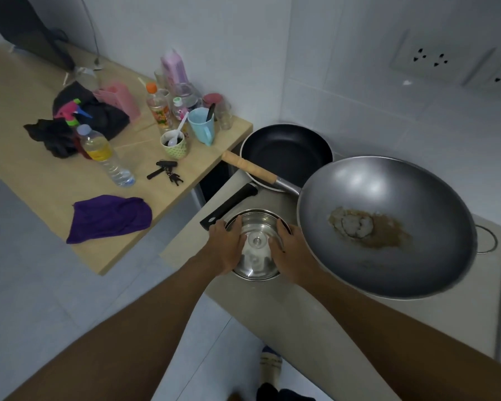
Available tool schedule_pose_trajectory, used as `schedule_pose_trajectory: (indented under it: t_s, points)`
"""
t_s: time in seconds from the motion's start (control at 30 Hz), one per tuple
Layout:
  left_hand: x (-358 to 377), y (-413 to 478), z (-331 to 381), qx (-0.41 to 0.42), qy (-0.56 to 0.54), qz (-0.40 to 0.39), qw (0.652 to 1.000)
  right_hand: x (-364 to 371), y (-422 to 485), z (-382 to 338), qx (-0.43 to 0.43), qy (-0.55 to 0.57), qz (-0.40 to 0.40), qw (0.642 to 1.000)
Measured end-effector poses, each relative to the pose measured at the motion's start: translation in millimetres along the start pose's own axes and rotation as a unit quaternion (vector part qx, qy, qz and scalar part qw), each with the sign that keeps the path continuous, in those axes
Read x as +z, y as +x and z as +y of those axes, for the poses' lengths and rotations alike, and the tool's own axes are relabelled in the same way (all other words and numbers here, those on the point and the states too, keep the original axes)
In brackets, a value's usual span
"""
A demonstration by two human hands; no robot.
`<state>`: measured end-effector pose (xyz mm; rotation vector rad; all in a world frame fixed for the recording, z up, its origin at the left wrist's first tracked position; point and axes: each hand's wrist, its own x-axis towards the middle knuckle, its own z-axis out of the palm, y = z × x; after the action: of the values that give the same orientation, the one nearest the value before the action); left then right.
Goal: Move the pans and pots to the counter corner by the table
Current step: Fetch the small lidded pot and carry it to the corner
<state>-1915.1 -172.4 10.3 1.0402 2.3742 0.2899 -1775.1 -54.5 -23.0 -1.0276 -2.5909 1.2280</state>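
Note:
A small steel pot with a lid (256, 247) sits near the front edge of the grey counter (272, 308). My left hand (224, 246) grips its left side and my right hand (287, 250) grips its right side. A big grey wok (388, 224) with a rusty patch in its bottom lies just right of the pot; its wooden handle (249, 166) points left. Behind it in the counter corner rests a black frying pan (287, 151), whose black handle (229, 206) reaches toward the pot.
The wooden table (41, 180) at left carries a purple cloth (110, 217), a water bottle (104, 154), keys (165, 172), cups, bottles and black fabric. A dark gap (214, 180) separates table and counter. A sink drain (486, 238) lies at right; wall sockets (431, 59) are above.

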Motion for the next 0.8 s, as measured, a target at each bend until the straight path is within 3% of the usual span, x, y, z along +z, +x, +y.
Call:
schedule_pose_trajectory:
  t_s: [0.17,0.4,0.8]
  points:
    - [-3.7,20.8,-10.7,0.031,-0.021,-0.007,0.999,0.0,13.0,-5.0,-0.025,-0.065,0.021,0.997]
    - [-9.5,46.8,-26.6,0.193,0.131,-0.035,0.972,8.7,14.3,-8.6,-0.022,-0.277,0.022,0.96]
    - [-34.8,111.6,-19.1,0.272,0.207,-0.027,0.939,2.9,52.2,-13.8,0.048,-0.229,0.069,0.97]
